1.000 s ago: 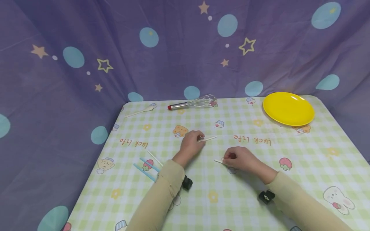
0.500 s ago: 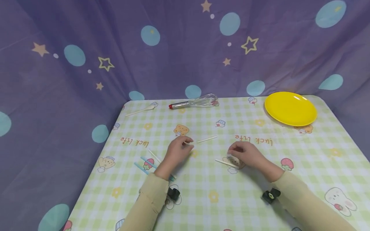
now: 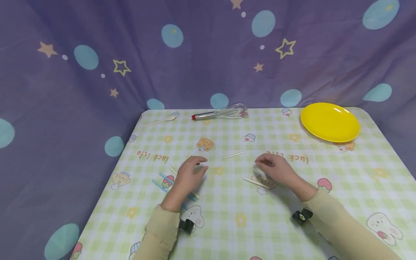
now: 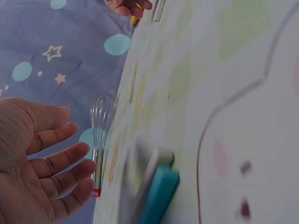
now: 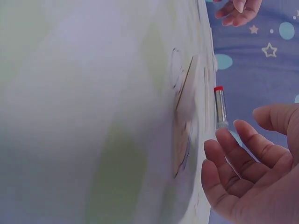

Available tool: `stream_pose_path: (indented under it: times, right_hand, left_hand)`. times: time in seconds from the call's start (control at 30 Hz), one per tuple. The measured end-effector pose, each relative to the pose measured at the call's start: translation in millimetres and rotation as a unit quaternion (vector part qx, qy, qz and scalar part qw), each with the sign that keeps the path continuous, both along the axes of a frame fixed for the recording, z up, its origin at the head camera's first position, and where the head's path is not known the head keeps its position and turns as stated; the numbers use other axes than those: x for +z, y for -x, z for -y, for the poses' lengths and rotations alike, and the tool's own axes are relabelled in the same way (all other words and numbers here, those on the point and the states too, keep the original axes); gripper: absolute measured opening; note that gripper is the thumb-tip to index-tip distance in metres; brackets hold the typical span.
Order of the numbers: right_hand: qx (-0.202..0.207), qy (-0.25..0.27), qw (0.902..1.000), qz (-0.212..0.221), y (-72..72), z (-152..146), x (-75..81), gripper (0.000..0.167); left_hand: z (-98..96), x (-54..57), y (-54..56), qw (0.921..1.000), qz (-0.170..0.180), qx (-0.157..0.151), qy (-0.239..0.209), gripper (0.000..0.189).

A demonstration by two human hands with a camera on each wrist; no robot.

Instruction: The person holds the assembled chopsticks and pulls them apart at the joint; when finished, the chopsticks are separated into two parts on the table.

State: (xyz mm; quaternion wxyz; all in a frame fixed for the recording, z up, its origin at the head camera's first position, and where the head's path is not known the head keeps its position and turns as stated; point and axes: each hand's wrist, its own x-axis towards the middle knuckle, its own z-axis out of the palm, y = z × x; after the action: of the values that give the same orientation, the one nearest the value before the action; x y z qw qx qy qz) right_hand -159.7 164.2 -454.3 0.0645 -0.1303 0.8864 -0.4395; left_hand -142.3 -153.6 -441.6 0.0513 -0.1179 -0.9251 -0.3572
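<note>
My left hand (image 3: 189, 175) hovers over the table with thumb and fingers apart, holding nothing. Partly under it in the head view lie two light-blue sticks (image 3: 159, 185) and a longer white stick (image 3: 172, 169). The left wrist view shows the blunt end of a blue stick (image 4: 161, 189) beside a pale one. Between the hands, a short white stick (image 3: 234, 155) lies slantwise on the cloth. A second short white stick (image 3: 256, 183) rests just below my right hand (image 3: 276, 169), whose loosely bent fingers are free of anything in the right wrist view.
A wire whisk (image 3: 224, 113) with a red-tipped handle lies along the far edge. Left of it is a pale spoon (image 3: 162, 121). A yellow plate (image 3: 329, 122) sits at the back right. Behind the checked tablecloth (image 3: 214, 224) hangs a purple curtain (image 3: 208, 65).
My left hand has let go of the upper short white stick and drawn back left. My right hand has released the lower short stick and risen slightly away. Both sticks stay on the cloth.
</note>
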Motion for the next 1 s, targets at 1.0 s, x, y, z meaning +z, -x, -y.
stream_pose_path:
  times: [1.0]
  right_hand:
    - [0.226, -0.036, 0.9735, 0.009, -14.4, 151.9, -4.4, 0.021]
  left_hand:
    - [87.8, -5.5, -11.3, 0.9942, 0.033, 0.040, 0.094, 0.026]
